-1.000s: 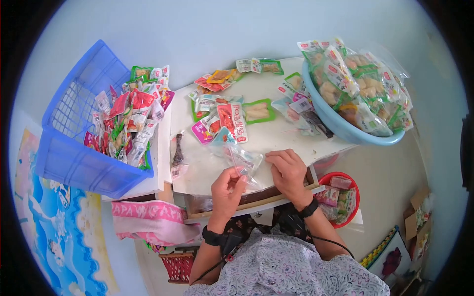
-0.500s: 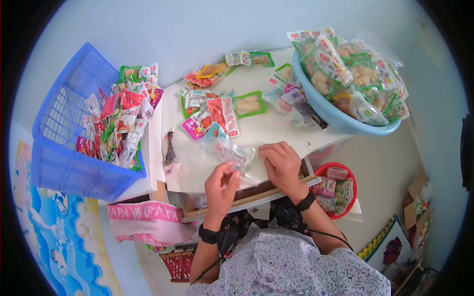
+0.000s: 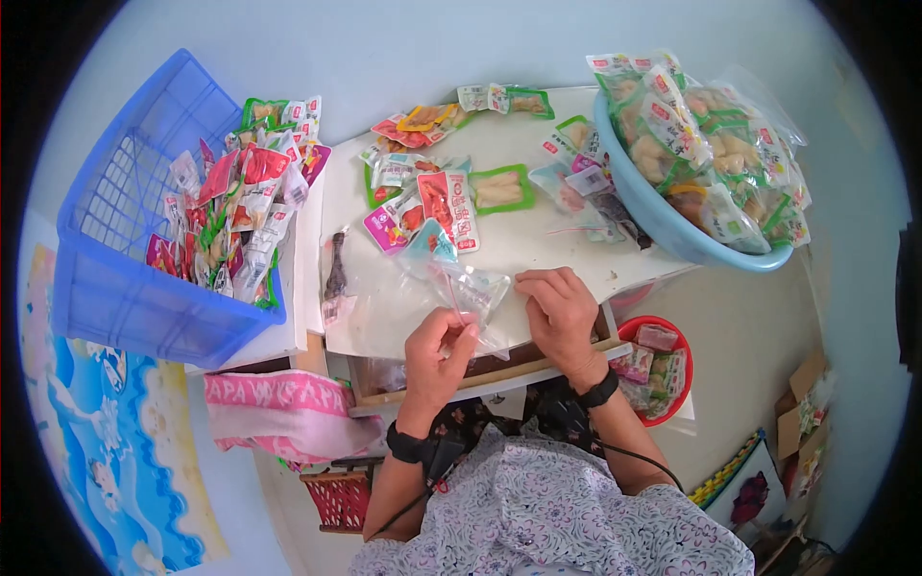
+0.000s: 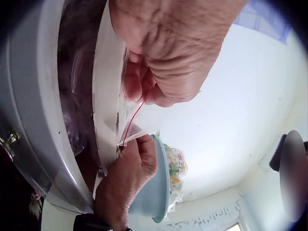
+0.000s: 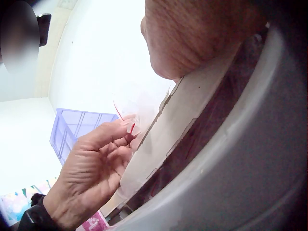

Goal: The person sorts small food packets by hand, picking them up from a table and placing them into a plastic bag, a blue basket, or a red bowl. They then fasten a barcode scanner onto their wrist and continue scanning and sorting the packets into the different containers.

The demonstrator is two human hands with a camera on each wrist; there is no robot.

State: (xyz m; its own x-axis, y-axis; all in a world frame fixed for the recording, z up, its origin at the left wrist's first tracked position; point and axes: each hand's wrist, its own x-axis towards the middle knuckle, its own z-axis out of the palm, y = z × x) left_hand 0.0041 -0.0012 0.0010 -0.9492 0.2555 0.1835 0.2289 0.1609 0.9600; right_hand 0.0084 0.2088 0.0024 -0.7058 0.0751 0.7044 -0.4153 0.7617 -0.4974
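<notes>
Left hand: the left hand (image 3: 440,360) pinched the edge of a clear bag (image 3: 483,291) between thumb and bent fingers, perhaps to steady it.
Right hand: the right hand (image 3: 562,322) had its fingers bent beside the bag's right side, perhaps to work on that edge; whether they gripped the film could not be told.
Bag's place: it lay at the near edge of the table (image 3: 538,245), between the hands and above the drawer (image 3: 471,390), likely for easy reach.
Bag's look: thin, see-through, creased and shiny, with a thin red strip (image 4: 132,120) by the left fingertips. A teal pack (image 3: 432,242) showed at its far left; whether it was inside was unclear.
Packs: a red and white pack (image 3: 449,209) and a green-edged pack (image 3: 501,189) lay flat beyond the bag, perhaps to keep them in view.
Sides: a blue crate (image 3: 158,307) of mixed packs stood left and a light blue basin (image 3: 672,240) heaped with packs right, seemingly both within arm's reach.
Floor: a red tub (image 3: 688,379) with packs stood lower right.
</notes>
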